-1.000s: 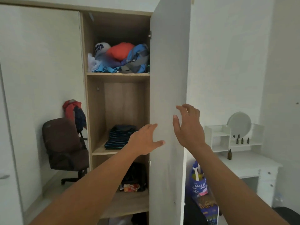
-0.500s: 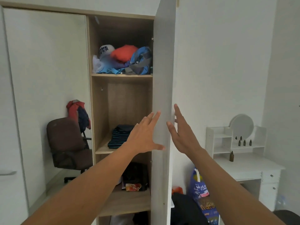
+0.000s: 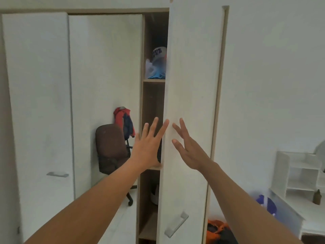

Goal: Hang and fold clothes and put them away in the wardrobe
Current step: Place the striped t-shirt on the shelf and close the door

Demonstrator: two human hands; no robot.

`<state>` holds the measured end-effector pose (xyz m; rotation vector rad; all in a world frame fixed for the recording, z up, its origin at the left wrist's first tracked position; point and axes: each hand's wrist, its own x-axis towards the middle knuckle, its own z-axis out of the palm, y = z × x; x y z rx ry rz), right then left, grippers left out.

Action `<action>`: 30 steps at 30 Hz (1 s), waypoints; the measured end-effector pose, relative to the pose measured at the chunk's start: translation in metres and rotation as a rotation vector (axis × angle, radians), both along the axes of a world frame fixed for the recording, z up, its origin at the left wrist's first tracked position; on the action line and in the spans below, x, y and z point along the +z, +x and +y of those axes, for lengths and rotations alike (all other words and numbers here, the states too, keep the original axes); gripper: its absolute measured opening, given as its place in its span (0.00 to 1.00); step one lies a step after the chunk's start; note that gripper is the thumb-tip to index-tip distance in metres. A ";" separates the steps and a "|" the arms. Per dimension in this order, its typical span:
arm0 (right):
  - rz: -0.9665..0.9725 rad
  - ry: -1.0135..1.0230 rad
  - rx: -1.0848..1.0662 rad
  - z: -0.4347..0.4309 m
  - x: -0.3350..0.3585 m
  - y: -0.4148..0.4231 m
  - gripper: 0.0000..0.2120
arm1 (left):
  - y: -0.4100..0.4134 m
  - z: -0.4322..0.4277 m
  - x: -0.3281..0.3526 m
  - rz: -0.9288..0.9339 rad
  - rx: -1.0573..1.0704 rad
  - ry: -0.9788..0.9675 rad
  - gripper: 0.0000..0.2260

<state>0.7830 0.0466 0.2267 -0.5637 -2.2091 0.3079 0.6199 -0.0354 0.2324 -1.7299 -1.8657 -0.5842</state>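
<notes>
Right hand (image 3: pixel 190 152) is pressing flat on the wardrobe door (image 3: pixel 191 88) beside its free edge, fingers straight, spread, gripping nothing. Left hand (image 3: pixel 147 149) is hovering at that edge, fingers splayed, empty. Door is standing ajar. Clothes (image 3: pixel 155 69) are lying at the upper shelf's (image 3: pixel 153 80) left end.

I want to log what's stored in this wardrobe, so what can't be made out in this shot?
Head view throughout.
Top-shelf pile: the wardrobe door hides all but a strip with a cap.
Middle shelf: contents behind the left hand and the door.
Blue bag beside the desk: blurred.
Bottle on the desk: too small to identify.
</notes>
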 end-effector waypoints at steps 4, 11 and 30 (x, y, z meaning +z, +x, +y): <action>-0.091 0.095 -0.125 0.046 -0.008 -0.044 0.35 | -0.049 0.028 -0.003 -0.057 0.032 -0.041 0.72; -0.165 0.103 -0.346 0.123 -0.026 -0.111 0.56 | -0.133 0.100 -0.011 -0.049 0.130 0.026 0.73; -0.314 -0.010 -0.799 0.263 -0.084 -0.186 0.75 | -0.227 0.285 -0.052 0.082 0.250 0.003 0.78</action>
